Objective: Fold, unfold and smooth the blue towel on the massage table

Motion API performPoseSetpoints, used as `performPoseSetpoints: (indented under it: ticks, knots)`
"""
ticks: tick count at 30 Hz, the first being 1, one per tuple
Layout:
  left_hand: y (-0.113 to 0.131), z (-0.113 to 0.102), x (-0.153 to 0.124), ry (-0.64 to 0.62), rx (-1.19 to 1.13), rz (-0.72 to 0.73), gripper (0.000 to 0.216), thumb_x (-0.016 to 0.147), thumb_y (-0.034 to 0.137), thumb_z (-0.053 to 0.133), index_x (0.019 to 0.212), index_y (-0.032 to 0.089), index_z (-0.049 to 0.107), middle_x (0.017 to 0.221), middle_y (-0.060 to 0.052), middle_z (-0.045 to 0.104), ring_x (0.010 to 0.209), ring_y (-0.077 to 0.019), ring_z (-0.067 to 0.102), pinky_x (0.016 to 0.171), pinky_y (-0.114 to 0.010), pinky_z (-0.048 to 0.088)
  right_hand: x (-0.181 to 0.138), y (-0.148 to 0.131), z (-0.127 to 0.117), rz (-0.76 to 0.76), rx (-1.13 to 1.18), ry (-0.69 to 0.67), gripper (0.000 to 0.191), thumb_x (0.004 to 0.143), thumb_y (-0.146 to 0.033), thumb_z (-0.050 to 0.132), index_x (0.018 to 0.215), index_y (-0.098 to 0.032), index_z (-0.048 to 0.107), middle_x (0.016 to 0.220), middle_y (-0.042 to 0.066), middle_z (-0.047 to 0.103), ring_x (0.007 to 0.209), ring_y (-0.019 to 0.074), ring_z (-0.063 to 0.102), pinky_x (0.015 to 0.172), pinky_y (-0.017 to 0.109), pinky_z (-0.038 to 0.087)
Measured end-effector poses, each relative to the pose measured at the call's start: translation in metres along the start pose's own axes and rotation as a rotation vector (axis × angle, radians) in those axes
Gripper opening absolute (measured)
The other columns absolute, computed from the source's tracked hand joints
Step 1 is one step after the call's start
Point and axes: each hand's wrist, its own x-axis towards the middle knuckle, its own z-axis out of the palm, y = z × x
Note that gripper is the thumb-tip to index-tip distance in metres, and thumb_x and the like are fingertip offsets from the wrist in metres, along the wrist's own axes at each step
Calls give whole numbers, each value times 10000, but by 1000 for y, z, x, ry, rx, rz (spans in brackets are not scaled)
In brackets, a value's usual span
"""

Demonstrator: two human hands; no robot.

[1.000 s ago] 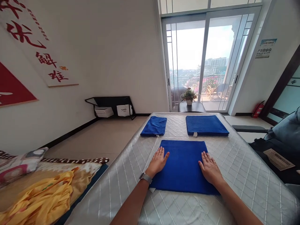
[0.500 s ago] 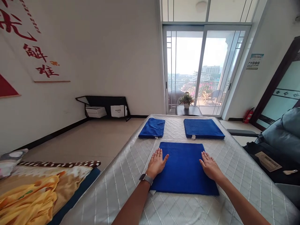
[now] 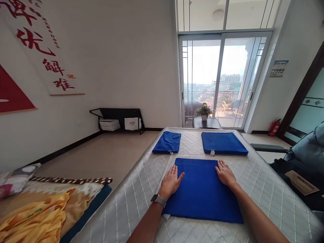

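A folded blue towel point(image 3: 201, 189) lies flat on the quilted silver mattress point(image 3: 263, 192) in front of me. My left hand point(image 3: 170, 181) rests open, fingers flat, on the towel's left edge; a watch is on that wrist. My right hand point(image 3: 224, 173) lies open and flat on the towel's far right corner. Two more folded blue towels sit farther away: a smaller one point(image 3: 167, 142) at the left and a wider one point(image 3: 223, 143) at the right.
A bed with yellow cloth point(image 3: 32, 216) and a patterned blanket stands at the lower left. A dark chair with a paper point(image 3: 301, 182) is at the right. Beyond the mattress are a small table with a potted plant point(image 3: 204, 111), glass balcony doors and a fire extinguisher point(image 3: 274, 127).
My right hand has slid forward along the towel's right edge toward its far corner. The left hand stays at the left edge. The view has shifted slightly.
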Motion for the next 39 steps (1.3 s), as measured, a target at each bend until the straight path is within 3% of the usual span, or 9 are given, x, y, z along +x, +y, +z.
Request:
performPoseSetpoints:
  ticks: [3, 7, 11, 15, 20, 23, 27, 33, 39]
  knots:
    - [-1, 0, 0, 8, 11, 10, 819, 1011, 661, 187, 1526, 71, 425, 1574, -208, 424, 1472, -304, 398, 1204, -460, 349, 1, 3, 6, -1, -13, 14, 670, 1038, -416, 193, 1603, -59, 243, 1678, 111, 216, 1559, 190, 121, 1252, 387, 105]
    - [0, -7, 0, -14, 21, -3, 846, 1013, 659, 150, 1509, 37, 438, 1559, -221, 440, 1457, -288, 425, 1204, -432, 353, 2, 4, 5, -5, -9, 6, 671, 1036, -419, 190, 1604, -66, 245, 1676, 103, 226, 1559, 189, 126, 1251, 386, 108]
    - [16, -20, -1, 48, 93, -29, 828, 1010, 663, 178, 1506, 61, 455, 1564, -207, 441, 1454, -300, 430, 1202, -447, 356, 2, 4, 3, -12, 28, 11, 671, 1032, -410, 206, 1606, -64, 240, 1677, 108, 220, 1559, 200, 126, 1253, 396, 97]
    - [62, -25, -6, 94, 67, 134, 758, 1015, 646, 239, 1518, 122, 456, 1569, -170, 449, 1462, -304, 418, 1206, -473, 354, 1, 4, 4, -4, 55, 21, 663, 1032, -396, 213, 1604, -63, 244, 1675, 111, 223, 1560, 204, 121, 1254, 402, 96]
    - [140, -9, -5, -101, -96, 618, 705, 1043, 597, 217, 1583, 158, 329, 1629, -111, 356, 1520, -207, 304, 1243, -371, 287, -1, 4, 4, -22, 59, 55, 639, 1040, -371, 233, 1603, -69, 253, 1671, 123, 236, 1557, 207, 139, 1251, 391, 109]
    - [179, 2, 16, -89, -152, 632, 707, 1052, 574, 183, 1605, 139, 253, 1648, -126, 302, 1537, -206, 255, 1256, -389, 249, -2, 8, 4, -39, 45, 52, 611, 1035, -310, 262, 1605, -90, 260, 1676, 119, 221, 1557, 207, 134, 1248, 386, 130]
    - [213, 14, 58, 21, -245, 515, 652, 1070, 497, 149, 1579, 127, 317, 1618, -151, 368, 1517, -218, 313, 1236, -436, 294, -4, 12, 5, -85, -6, 26, 620, 1000, -233, 314, 1607, -113, 270, 1683, 105, 209, 1556, 214, 140, 1252, 380, 127]
    - [221, 33, 82, -91, -251, 368, 738, 1050, 548, 64, 1565, 101, 347, 1607, -147, 398, 1507, -219, 337, 1233, -433, 291, -5, 12, 5, -91, -36, 36, 632, 994, -243, 315, 1607, -98, 265, 1687, 106, 186, 1560, 225, 118, 1254, 383, 124]
    - [187, 37, 78, -87, -152, 295, 761, 1033, 600, 118, 1569, 114, 352, 1627, -128, 371, 1540, -228, 256, 1263, -425, 215, 1, 7, 5, -33, 8, 32, 630, 1031, -334, 239, 1601, -67, 265, 1676, 111, 223, 1557, 223, 137, 1251, 386, 128]
